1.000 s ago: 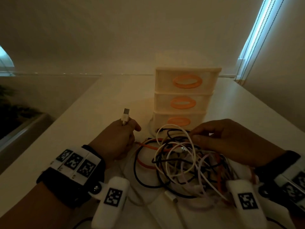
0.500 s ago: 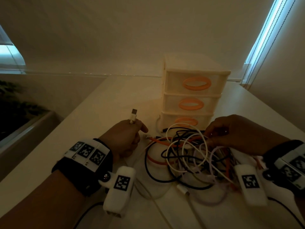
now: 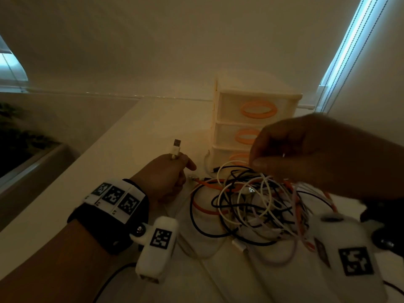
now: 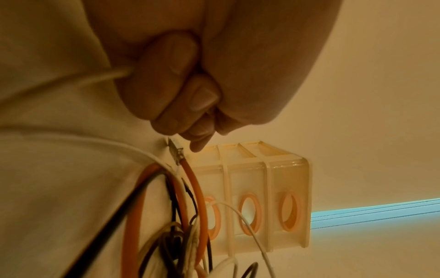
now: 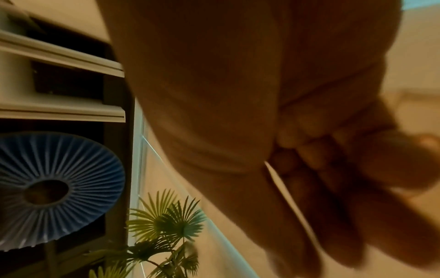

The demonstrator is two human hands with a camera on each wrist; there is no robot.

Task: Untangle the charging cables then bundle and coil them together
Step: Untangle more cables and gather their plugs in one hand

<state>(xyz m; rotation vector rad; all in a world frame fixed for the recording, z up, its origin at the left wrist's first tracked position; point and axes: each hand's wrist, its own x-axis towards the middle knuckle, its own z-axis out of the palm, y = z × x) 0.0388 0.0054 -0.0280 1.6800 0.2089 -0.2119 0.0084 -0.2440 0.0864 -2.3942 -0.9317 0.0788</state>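
A tangle of white, black and orange charging cables lies on the white table in front of the drawer unit. My left hand grips one white cable in a fist left of the tangle, its USB plug sticking up above the fingers. In the left wrist view the curled fingers enclose that white cable, and an orange cable runs below. My right hand hovers above the tangle and pinches thin white strands that rise to it. A white cable passes under its curled fingers.
A small cream drawer unit with orange oval handles stands right behind the tangle. The table ends at an edge on the left. A window with bead cords is at the right; a palm plant stands off the table.
My right hand has risen from the tangle and come nearer the camera, lifting white strands with it. My left hand still holds the USB plug end in the same place.
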